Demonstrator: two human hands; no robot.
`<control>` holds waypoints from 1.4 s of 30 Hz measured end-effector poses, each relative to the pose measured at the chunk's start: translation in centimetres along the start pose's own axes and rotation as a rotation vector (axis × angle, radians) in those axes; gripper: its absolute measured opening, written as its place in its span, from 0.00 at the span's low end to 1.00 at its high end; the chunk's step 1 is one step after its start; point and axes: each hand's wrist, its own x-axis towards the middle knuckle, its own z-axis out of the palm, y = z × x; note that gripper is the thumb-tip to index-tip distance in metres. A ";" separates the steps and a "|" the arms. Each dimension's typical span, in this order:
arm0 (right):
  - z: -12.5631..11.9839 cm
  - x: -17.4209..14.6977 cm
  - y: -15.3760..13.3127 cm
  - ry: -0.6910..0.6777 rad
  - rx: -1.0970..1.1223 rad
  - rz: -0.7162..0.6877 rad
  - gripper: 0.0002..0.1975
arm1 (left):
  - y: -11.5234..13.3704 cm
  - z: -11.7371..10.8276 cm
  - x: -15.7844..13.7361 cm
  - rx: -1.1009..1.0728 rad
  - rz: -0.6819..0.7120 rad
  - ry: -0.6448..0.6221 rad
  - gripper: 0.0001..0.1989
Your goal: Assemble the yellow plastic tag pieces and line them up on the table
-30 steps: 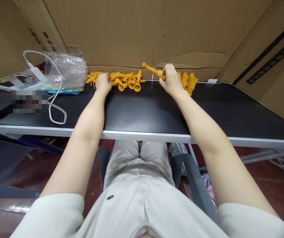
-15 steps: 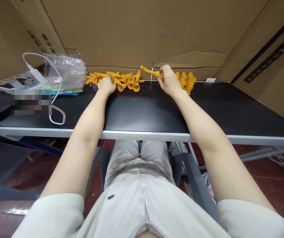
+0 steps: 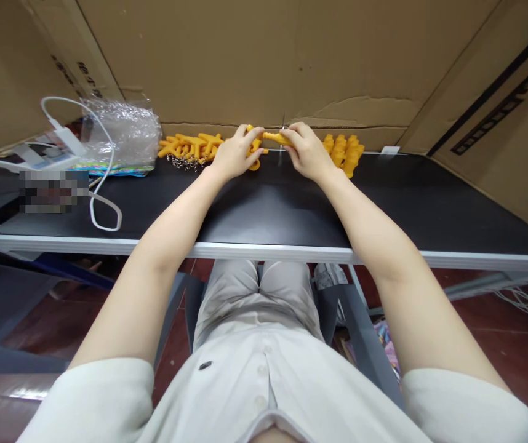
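A slender, ridged orange-yellow piece [image 3: 273, 136] spans the gap between my two hands above the back of the table. My right hand [image 3: 308, 147] is closed round its right end. With curled fingers, my left hand [image 3: 239, 151] grips its left end; the fingers partly hide the contact. Behind and below the left hand, cone-ended orange-yellow pieces [image 3: 255, 165] are mostly covered. A heap of branched orange-yellow pieces [image 3: 194, 146] with small metal chains [image 3: 184, 162] lies to the left. Right of my right hand stand bumpy orange-yellow pieces [image 3: 344, 154] in tight rows.
A clear plastic bag stack [image 3: 123, 132] lies at the back left, near a white power strip and cable [image 3: 112, 154]. Cardboard walls [image 3: 245, 61] enclose the back and sides of the black table [image 3: 273, 209]. A metal edge [image 3: 273, 251] runs along its front.
My left hand has left the branched heap and moved right to the piece in my right hand, uncovering the chains and covering the cone-ended pieces. My right hand has stayed nearly in place.
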 end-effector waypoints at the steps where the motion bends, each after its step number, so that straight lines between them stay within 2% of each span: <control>1: 0.0 0.0 -0.1 0.003 0.001 -0.003 0.26 | 0.2 -0.1 -0.1 0.012 -0.022 0.009 0.33; 9: 1.8 0.7 0.2 -0.007 -0.094 -0.087 0.36 | -0.8 -0.8 -0.3 0.012 -0.049 0.045 0.24; 17: 1.8 0.5 0.6 -0.074 -0.216 -0.172 0.33 | -2.2 0.5 0.1 -0.140 -0.017 -0.060 0.29; 20: 2.0 0.6 0.9 -0.084 -0.225 -0.190 0.34 | -2.7 0.9 0.1 -0.248 -0.055 -0.120 0.31; 22: 2.1 0.6 0.9 -0.074 -0.222 -0.196 0.34 | -2.8 0.8 0.1 -0.309 -0.088 -0.150 0.29; 24: 2.1 0.6 0.8 -0.056 -0.223 -0.185 0.34 | -2.8 0.7 0.1 -0.326 -0.099 -0.126 0.25; 27: 1.7 0.6 0.1 -0.050 -0.248 -0.133 0.34 | -2.7 0.6 0.2 -0.275 -0.063 -0.022 0.20; 30: 1.0 0.4 -0.7 -0.072 -0.273 -0.071 0.33 | -2.1 0.5 0.1 -0.184 -0.032 0.044 0.20; 35: 0.4 0.1 -2.0 -0.100 -0.268 -0.046 0.29 | -1.1 -0.3 -0.3 -0.063 -0.041 0.069 0.24; 42: 1.5 0.4 -2.3 -0.090 -0.229 -0.021 0.24 | -0.3 -0.9 -0.6 0.024 -0.044 0.057 0.27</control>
